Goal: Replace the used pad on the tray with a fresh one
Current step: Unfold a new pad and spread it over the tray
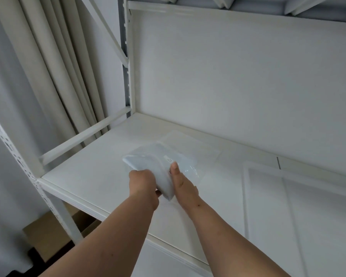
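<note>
white pad [148, 162], cream curtain [54, 62]

pad [148, 162] over the shelf [92, 176], tray [308, 206] to its right, curtain [54, 76] left

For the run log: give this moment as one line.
left hand: grips folded pad | right hand: holds clear bag | over shelf

left hand [142, 181]: fingers curled, gripping | right hand [181, 183]: thumb extended, holding
</note>
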Action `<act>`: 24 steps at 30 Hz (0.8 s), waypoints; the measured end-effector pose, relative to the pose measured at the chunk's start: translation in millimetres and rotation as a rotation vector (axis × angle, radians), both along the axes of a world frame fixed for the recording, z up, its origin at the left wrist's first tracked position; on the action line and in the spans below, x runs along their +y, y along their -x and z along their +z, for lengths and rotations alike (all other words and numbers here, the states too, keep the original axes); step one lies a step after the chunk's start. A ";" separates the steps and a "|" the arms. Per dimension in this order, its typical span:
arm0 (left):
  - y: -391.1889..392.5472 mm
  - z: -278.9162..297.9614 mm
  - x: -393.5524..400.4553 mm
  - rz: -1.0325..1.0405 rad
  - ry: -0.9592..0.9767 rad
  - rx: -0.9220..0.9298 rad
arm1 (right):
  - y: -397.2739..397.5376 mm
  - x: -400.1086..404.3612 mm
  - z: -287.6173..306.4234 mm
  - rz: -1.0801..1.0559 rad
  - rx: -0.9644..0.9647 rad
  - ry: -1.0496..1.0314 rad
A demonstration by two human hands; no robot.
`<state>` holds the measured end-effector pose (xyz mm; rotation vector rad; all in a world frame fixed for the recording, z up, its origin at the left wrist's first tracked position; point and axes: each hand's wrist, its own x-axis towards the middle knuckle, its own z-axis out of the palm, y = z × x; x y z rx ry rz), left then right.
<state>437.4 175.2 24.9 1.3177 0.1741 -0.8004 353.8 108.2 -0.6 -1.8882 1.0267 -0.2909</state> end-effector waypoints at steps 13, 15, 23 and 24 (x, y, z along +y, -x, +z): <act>-24.5 21.1 86.4 0.108 -0.108 -0.087 | -34.1 -15.6 -6.9 -0.082 0.209 0.001; -31.4 30.3 104.6 0.128 -0.123 -0.131 | -39.1 -17.1 -11.2 -0.095 0.260 0.047; -9.4 89.0 127.4 0.043 0.074 -1.004 | -43.6 2.6 -23.6 -0.166 0.241 0.197; -8.0 95.1 130.1 0.040 0.111 -1.031 | -42.3 5.0 -24.6 -0.140 0.295 0.238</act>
